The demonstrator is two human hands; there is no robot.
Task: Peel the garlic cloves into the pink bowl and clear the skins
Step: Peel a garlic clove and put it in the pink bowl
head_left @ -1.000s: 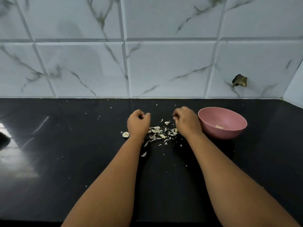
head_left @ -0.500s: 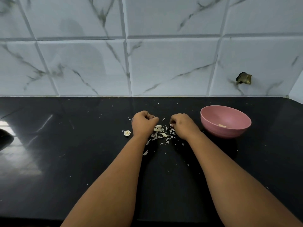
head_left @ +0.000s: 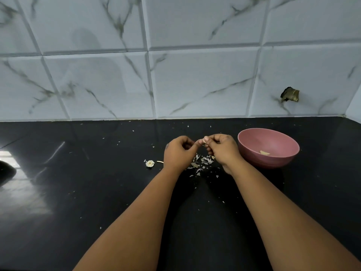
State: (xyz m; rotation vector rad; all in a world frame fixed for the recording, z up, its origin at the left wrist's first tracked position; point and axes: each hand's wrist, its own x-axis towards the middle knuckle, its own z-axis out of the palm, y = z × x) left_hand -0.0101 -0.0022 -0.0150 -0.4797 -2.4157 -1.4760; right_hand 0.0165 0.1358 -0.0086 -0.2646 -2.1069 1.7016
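Note:
My left hand [head_left: 178,152] and my right hand [head_left: 222,148] meet a little above the black counter, fingertips together. Between them they pinch a small pale garlic clove [head_left: 205,139]. Below the hands lies a heap of papery garlic skins [head_left: 203,163]. The pink bowl [head_left: 252,151] stands just right of my right hand, with one peeled clove [head_left: 264,152] inside. A garlic root stub [head_left: 150,163] lies on the counter left of my left hand.
The black counter [head_left: 78,192] runs back to a marble-tiled wall [head_left: 195,75]. Tiny skin flecks are scattered around the heap and toward the wall. A dark object [head_left: 5,171] sits at the far left edge. A hole in the tile [head_left: 290,94] shows at the right.
Both hands have lifted off the skin heap and come together, now pinching a clove between their fingertips. The camera view tilted slightly.

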